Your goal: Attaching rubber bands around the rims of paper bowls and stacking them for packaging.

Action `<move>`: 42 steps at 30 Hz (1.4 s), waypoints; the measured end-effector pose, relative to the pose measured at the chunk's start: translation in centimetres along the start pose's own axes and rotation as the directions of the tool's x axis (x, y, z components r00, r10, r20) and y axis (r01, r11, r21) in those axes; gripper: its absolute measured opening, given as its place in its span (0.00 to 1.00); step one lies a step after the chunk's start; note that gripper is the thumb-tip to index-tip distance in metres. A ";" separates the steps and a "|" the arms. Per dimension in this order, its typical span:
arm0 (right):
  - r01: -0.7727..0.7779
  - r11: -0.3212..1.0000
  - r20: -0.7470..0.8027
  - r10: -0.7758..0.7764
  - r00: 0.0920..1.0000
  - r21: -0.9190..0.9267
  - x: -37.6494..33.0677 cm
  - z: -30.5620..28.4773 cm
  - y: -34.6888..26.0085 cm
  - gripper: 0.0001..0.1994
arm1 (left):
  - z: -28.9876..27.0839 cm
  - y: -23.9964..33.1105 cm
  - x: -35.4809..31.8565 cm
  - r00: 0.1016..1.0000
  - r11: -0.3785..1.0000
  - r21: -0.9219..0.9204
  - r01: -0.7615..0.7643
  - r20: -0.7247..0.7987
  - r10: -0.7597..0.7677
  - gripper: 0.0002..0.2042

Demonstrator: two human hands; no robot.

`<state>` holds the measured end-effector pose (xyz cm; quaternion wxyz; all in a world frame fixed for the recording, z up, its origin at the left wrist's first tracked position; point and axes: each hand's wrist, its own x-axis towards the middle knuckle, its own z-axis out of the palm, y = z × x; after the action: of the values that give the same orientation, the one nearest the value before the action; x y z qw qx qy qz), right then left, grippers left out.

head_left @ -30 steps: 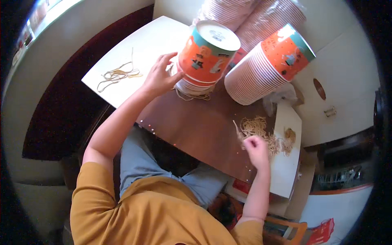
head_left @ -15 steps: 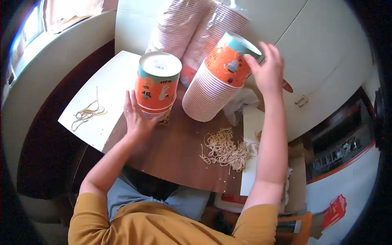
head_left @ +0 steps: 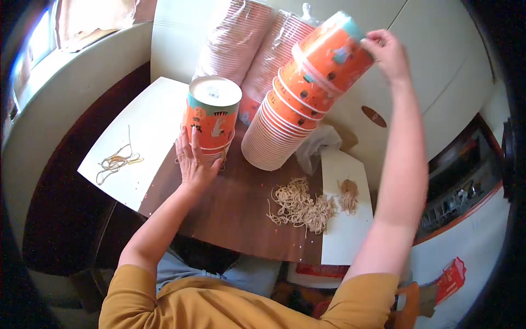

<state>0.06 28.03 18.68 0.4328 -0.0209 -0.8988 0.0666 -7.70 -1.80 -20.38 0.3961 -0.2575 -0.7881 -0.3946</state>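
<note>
- tall cup stack (head_left: 307, 93) leans up rightward, right hand (head_left: 388, 55) nearer, pinching its top edge
- left hand (head_left: 197, 169) kinda spread against short cup stack (head_left: 205, 123), left of the tall one

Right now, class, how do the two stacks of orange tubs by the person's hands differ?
The left stack stands upright; the right stack leans. The left stack is shorter; the right stack is longer, with its upper tubs spaced apart. Both show orange and teal colouring.
</note>
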 end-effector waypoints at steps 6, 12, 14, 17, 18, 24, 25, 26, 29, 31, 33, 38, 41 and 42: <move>-0.079 0.957 -0.416 -0.046 0.908 -0.279 -2.8 -10.7 -3.0 0.18 | -3.4 2.4 1.8 0.998 0.982 -0.183 -0.041 0.041 0.050 0.49; -0.113 0.767 -0.476 0.499 0.724 0.631 -14.5 -8.4 -2.7 0.13 | -7.8 3.8 3.1 0.975 0.879 -0.460 0.129 0.220 -0.028 0.31; -0.077 0.254 -0.109 0.644 0.757 0.964 -22.0 -3.5 -1.3 0.12 | -8.1 4.2 3.1 0.888 0.509 -0.737 0.445 0.439 -0.140 0.29; -0.149 -0.316 0.264 0.361 0.894 0.937 -33.3 6.3 -5.1 0.16 | -10.3 6.4 5.5 0.657 0.199 -0.628 0.752 0.736 -0.162 0.33; -0.325 -0.376 0.491 0.750 0.444 0.868 -35.8 9.8 -6.8 0.16 | -10.8 6.7 5.8 0.639 0.228 -0.603 0.764 0.756 -0.141 0.33; -0.270 -0.612 0.667 0.652 0.361 0.744 -39.9 14.9 -9.4 0.18 | -8.5 3.6 4.7 0.614 0.591 -0.437 0.678 0.779 -0.128 0.20; -0.285 -0.538 0.605 0.646 0.466 0.794 -39.4 14.1 -9.0 0.18 | -8.6 3.3 5.0 0.588 0.610 -0.376 0.697 0.787 -0.187 0.16; -0.298 -0.405 0.503 0.710 0.493 0.864 -38.9 12.9 -8.4 0.18 | -8.5 3.1 5.4 0.561 0.624 -0.318 0.713 0.794 -0.236 0.13; -0.262 -0.128 0.266 0.751 0.605 0.957 -37.1 8.8 -6.5 0.12 | -9.8 4.7 6.5 0.623 0.555 -0.391 0.734 0.714 -0.321 0.16; -0.233 0.013 0.149 0.733 0.664 0.972 -34.3 6.3 -7.2 0.07 | -9.6 6.0 5.9 0.701 0.551 -0.514 0.657 0.685 -0.197 0.20; -0.259 0.258 0.030 0.652 0.757 0.931 -32.8 5.1 -7.4 0.09 | -9.0 6.7 4.4 0.711 0.400 -0.644 0.652 0.702 -0.028 0.21; -0.341 0.534 0.009 0.528 0.849 0.774 -29.5 3.3 -9.8 0.09 | -9.4 10.0 3.0 0.782 0.152 -0.790 0.594 0.612 0.120 0.08; -0.289 0.625 -0.027 0.445 0.895 0.725 -26.9 1.7 -10.1 0.09 | -9.8 10.1 1.8 0.797 0.212 -0.775 0.596 0.602 -0.038 0.09; -0.229 0.669 -0.084 0.401 0.912 0.707 -25.4 0.9 -11.0 0.09 | -9.6 10.1 1.3 0.813 0.172 -0.796 0.581 0.579 -0.064 0.09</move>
<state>15.40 14.62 -0.02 0.4935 -0.0241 -0.7356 0.4634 2.88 -4.05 -11.51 -0.1193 -0.3402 -0.4818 -0.7987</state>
